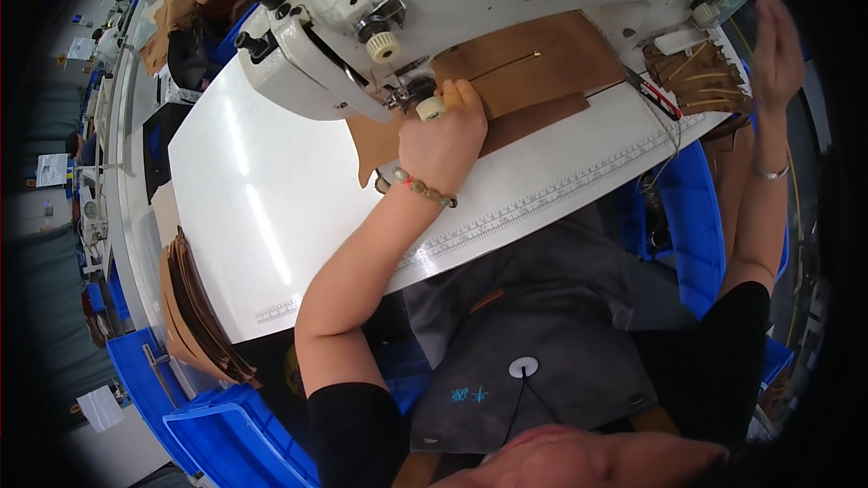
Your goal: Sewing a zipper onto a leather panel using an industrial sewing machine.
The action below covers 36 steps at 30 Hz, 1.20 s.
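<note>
My left hand point(443, 134), with a beaded bracelet at the wrist, is at the needle area of a white industrial sewing machine point(470, 4). Its fingers are curled on a brown leather piece point(533, 59) that lies under the machine arm and has a slit with a small metal zipper pull. Next to these fingers is a cream round piece point(430, 108); I cannot tell whether it is worn or part of the machine. My right hand point(778, 54) is raised beside the machine's right end, fingers stretched out, holding nothing visible. Whether it touches the machine is unclear.
Red-and-black snips point(653, 95) lie near a bundle of brown leather strips point(696, 77) on the white table point(253, 217). A ruler scale point(506, 224) runs along the near edge. Stacked leather panels point(194, 316) stand at left. Blue bins point(240, 434) flank the table.
</note>
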{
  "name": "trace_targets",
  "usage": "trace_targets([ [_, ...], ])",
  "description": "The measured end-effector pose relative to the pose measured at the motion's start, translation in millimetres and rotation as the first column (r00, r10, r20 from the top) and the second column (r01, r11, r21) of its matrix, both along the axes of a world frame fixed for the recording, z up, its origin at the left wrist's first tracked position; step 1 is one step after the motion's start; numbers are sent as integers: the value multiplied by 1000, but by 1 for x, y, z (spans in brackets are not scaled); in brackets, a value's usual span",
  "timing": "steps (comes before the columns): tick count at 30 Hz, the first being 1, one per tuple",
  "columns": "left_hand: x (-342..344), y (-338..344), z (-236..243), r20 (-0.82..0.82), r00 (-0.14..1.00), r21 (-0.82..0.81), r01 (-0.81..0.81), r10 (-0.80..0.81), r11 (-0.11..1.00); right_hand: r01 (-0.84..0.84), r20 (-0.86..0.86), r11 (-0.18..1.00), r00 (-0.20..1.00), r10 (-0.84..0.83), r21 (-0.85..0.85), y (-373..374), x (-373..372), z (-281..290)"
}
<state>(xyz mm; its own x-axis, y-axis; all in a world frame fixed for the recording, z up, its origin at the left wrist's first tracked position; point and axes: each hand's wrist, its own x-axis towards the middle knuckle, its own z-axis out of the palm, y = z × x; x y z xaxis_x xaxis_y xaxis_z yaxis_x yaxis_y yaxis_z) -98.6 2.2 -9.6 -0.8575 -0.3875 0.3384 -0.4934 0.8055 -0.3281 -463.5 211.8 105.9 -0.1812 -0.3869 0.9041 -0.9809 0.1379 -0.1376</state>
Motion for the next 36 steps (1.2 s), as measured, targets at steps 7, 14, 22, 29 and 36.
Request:
trace_targets([
  [7, 1, 28, 23, -176, 981, 20, 81, -76, 997, -694, 318, 216, 554, 770, 686, -86, 210, -118],
  [14, 34, 27, 28, -242, 956, 58, 184, -165, 981, -413, 83, 510, 831, 551, 755, -110, 166, -104],
  [22, 71, 6, -4, -50, 979, 166, 202, -197, 965, -61, -137, 687, 963, 230, 724, -54, 110, -80],
  [29, 80, 15, 0, 20, 999, 105, 28, -31, 994, -360, 247, 545, 930, 271, 757, -51, 169, -10],
  [36, 106, -21, 40, -190, 982, 621, 105, 20, 777, -687, 490, 244, 681, 544, 685, -146, 216, -74],
])
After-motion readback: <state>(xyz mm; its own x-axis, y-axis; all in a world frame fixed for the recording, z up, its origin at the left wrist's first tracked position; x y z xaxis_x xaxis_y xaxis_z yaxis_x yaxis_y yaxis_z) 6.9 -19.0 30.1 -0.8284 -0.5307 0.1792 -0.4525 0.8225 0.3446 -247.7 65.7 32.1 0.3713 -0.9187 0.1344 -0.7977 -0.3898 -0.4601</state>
